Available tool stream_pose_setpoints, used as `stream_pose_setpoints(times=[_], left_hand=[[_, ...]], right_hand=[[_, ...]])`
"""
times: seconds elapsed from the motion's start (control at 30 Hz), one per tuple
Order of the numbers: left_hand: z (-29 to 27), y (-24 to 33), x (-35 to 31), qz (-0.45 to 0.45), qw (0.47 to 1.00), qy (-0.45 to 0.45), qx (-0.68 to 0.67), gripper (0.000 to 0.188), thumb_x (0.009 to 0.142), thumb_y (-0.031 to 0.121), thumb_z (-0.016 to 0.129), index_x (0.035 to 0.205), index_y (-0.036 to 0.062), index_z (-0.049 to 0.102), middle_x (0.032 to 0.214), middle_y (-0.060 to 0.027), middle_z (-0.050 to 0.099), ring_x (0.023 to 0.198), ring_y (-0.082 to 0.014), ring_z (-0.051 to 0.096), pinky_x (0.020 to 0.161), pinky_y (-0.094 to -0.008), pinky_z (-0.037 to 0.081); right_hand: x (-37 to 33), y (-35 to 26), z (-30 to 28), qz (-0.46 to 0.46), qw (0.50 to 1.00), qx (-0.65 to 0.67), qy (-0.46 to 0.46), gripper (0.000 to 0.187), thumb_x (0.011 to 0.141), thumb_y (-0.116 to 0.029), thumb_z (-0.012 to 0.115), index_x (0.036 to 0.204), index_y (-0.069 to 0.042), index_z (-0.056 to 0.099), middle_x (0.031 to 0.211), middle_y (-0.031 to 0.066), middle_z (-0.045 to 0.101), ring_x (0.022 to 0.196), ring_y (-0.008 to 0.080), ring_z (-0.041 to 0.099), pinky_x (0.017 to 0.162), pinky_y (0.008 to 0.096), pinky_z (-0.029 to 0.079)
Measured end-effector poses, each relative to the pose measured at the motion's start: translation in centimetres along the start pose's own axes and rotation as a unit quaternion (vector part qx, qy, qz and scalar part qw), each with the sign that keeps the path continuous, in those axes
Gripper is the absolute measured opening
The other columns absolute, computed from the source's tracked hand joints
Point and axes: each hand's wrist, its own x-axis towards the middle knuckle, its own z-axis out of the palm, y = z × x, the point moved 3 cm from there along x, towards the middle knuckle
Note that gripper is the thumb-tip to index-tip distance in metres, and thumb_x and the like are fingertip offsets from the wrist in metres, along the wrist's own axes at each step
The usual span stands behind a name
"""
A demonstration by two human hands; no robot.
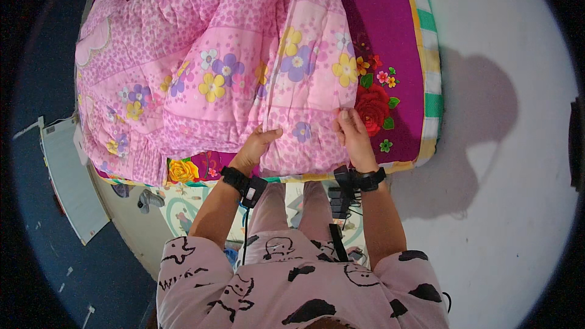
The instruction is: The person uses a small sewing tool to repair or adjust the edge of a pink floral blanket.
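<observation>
A thick pink quilt (228, 42) with purple, yellow and white flowers lies bunched over the bed. Toward me, its right part forms a folded strip that reaches the bed's near edge. My left hand (256, 146) is closed on the left edge of that strip, thumb on top and fingers hidden beneath. At the strip's right edge, my right hand (355, 137) grips the cloth between thumb and curled fingers. Both wrists wear black straps with small devices. Under the quilt shows a magenta bed sheet (393, 30) with red and yellow flowers.
A white wall (499, 207) bearing my shadow runs along the bed's right side. To the left, a pale panel (73, 176) stands by a dark blue surface (36, 219). Below the bed edge are a patterned floor mat (183, 207), grey shoes (149, 200) and dark cables (344, 210).
</observation>
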Motion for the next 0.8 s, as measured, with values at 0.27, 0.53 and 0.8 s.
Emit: stream_pose_setpoints(times=[0.27, 0.53, 0.8], left_hand=[[0.6, 0.6, -0.6, 0.020, 0.999, -0.004, -0.032, 0.028, 0.078, 0.019, 0.064, 0.096, -0.0018, 0.061, 0.091, -0.0021, 0.060, 0.084, -0.0108, 0.053, 0.081, -0.0246, 0.038], [0.8, 0.8, -1.0, 0.024, 0.999, 0.035, -0.023, 0.026, 0.078, 0.018, 0.064, 0.092, -0.0025, 0.062, 0.088, -0.0024, 0.060, 0.082, -0.0108, 0.053, 0.080, -0.0238, 0.038], [1.3, 0.9, -1.2, 0.012, 0.997, -0.005, -0.079, 0.022, 0.078, 0.017, 0.064, 0.091, -0.0004, 0.062, 0.086, -0.0007, 0.061, 0.082, -0.0095, 0.054, 0.079, -0.0233, 0.040]], right_hand=[[0.9, -2.5, 1.8, -0.267, 0.853, -0.445, 0.048, 0.023, 0.081, -0.021, 0.056, 0.097, -0.005, 0.052, 0.084, 0.0142, 0.058, 0.071, 0.0323, 0.059, 0.059, 0.0395, 0.047], [1.6, -2.5, 2.2, -0.219, 0.804, -0.552, 0.023, 0.018, 0.082, -0.020, 0.055, 0.092, -0.005, 0.051, 0.081, 0.0133, 0.057, 0.071, 0.0327, 0.057, 0.057, 0.0403, 0.046], [1.7, -2.7, 2.6, -0.253, 0.820, -0.513, 0.018, 0.019, 0.082, -0.023, 0.056, 0.087, -0.006, 0.050, 0.079, 0.0138, 0.057, 0.068, 0.0343, 0.058, 0.058, 0.0429, 0.046]])
